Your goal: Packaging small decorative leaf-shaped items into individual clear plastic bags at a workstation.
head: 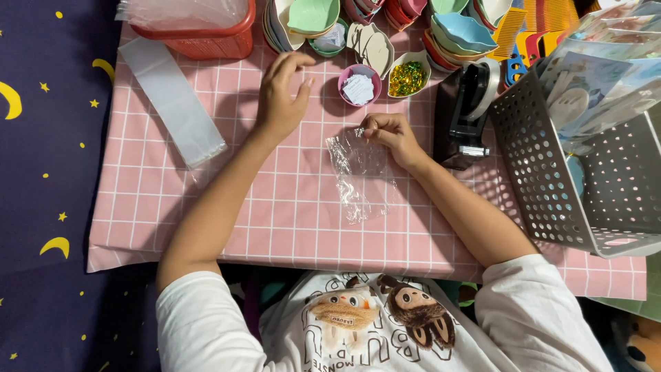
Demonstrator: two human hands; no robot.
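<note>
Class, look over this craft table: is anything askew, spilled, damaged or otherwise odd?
Little stands out. The small clear bag under the right hand is crumpled and lies at a slant. The grey perforated basket sits tilted, hanging over the edge of the pink checked cloth. Nothing looks spilled: the green and gold bits stay in their bowl.

A red basket is sitting beyond the left hand, a black tape dispenser is standing just right of the right hand, and a grey perforated basket is lying farther right.

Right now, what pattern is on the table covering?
Pink with a white grid, on the cloth, head view.
</note>
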